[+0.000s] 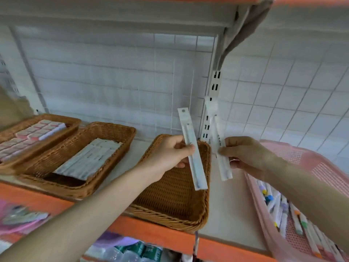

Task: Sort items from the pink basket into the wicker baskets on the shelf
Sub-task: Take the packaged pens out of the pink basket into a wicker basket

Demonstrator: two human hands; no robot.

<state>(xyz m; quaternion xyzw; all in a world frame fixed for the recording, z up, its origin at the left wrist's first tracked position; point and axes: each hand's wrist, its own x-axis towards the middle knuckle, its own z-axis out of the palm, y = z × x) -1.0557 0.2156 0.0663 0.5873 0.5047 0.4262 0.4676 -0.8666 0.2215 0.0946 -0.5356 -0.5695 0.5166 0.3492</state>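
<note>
Pink basket (309,163): perforated plastic, at the right end of the white shelf (226,214), well apart from the two left wicker baskets and just beside the third. Contents: pens with coloured caps (281,210), lying in a loose heap. My right forearm crosses in front of its near wall.

Left wicker basket (62,118): far left on the shelf; holds pink-and-white packs (34,133) in rows.

Middle wicker basket (113,126): touching the left one; holds long white packets (88,157) laid side by side.

Right wicker basket (170,195): set apart from the middle one, near the shelf's orange front edge (160,235); its woven bottom shows.

Left hand (170,154): fingers curled, thumb and fingers pinching a slim white packet (194,154) near its middle. The packet is tilted, hang-hole end uppermost, and is held above the right wicker basket.

Right hand (245,156): fingers curled, thumb and fingertips pinching a second white packet (221,159), somewhat blurred. It is nearly upright, over the bare shelf between the right wicker basket and the pink basket. The two packets are near each other, not touching.

Behind: white wire grid panel (113,72) and a slotted upright (213,87).
</note>
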